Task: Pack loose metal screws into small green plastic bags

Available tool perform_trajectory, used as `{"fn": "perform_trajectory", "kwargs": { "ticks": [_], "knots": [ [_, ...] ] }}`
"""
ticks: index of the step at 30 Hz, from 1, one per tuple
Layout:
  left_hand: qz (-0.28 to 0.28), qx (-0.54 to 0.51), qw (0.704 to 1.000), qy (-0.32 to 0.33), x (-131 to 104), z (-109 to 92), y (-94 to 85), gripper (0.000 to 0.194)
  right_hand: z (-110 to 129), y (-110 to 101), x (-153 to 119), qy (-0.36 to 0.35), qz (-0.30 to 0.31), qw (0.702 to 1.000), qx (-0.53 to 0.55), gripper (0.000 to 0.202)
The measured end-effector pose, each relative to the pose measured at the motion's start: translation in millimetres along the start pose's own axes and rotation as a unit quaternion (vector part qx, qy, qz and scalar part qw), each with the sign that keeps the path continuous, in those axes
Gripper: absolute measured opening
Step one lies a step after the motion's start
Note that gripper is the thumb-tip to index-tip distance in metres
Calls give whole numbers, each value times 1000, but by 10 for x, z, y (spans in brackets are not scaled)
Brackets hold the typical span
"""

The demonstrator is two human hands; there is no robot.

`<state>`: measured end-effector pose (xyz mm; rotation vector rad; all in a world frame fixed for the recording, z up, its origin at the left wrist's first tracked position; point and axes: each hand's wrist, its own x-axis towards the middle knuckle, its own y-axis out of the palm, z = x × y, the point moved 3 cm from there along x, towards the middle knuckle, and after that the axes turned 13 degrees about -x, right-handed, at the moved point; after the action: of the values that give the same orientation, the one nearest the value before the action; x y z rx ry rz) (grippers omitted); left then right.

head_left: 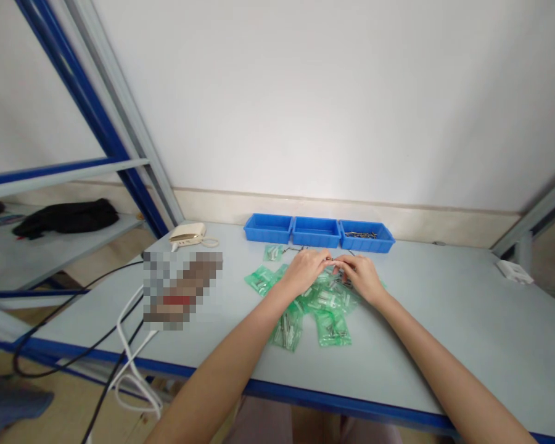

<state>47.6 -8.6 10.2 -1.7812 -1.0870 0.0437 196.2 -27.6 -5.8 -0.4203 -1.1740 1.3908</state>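
Observation:
My left hand [305, 269] and my right hand [361, 275] meet fingertip to fingertip over a heap of small green plastic bags [315, 303] with metal parts inside. Both pinch something small and thin between them at about the middle; what it is stays too small to tell. More green bags lie spread toward me, and one bag [272, 251] lies apart at the far left. Behind the hands stand three blue bins in a row; the right bin [366, 237] holds small dark metal parts, the left bin [268, 227] and middle bin [316, 232] look empty.
The grey table [467, 333] has a blue front edge. A cream device [187, 233] with a cord sits at the far left, black and white cables [124, 345] hang off the left edge, and a white block [514, 271] lies far right. A side shelf carries a black bundle [67, 217].

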Motion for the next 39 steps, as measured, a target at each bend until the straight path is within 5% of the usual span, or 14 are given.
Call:
{"fn": "perform_trajectory", "kwargs": {
  "ticks": [6,14,17,20,25,29,33,39],
  "knots": [
    [-6,-31,999,-30,-4,36,-46,30,8,27,-6,14,13,998,53,28],
    [-18,-58,997,-55,1,21,-1,41,6,-223,38,-27,27,999,-11,32],
    [-82,12,989,-120,0,225,-130,44,-156,-354,171,24,-6,999,-41,35],
    [-119,128,966,-192,-71,522,-307,28,-394,-519,388,88,-56,988,-116,37],
    [-94,194,948,-234,-202,827,-426,19,-723,-726,551,118,-129,927,-333,36],
    [-73,243,944,-210,-197,817,-387,19,-845,-602,295,100,-165,901,-388,42],
    [-54,283,939,-189,-161,762,-335,27,-788,-379,45,35,-127,930,-343,37],
    [-24,284,951,-116,-82,567,-374,25,-359,-276,55,-47,-79,964,-251,31]
  ]
}}
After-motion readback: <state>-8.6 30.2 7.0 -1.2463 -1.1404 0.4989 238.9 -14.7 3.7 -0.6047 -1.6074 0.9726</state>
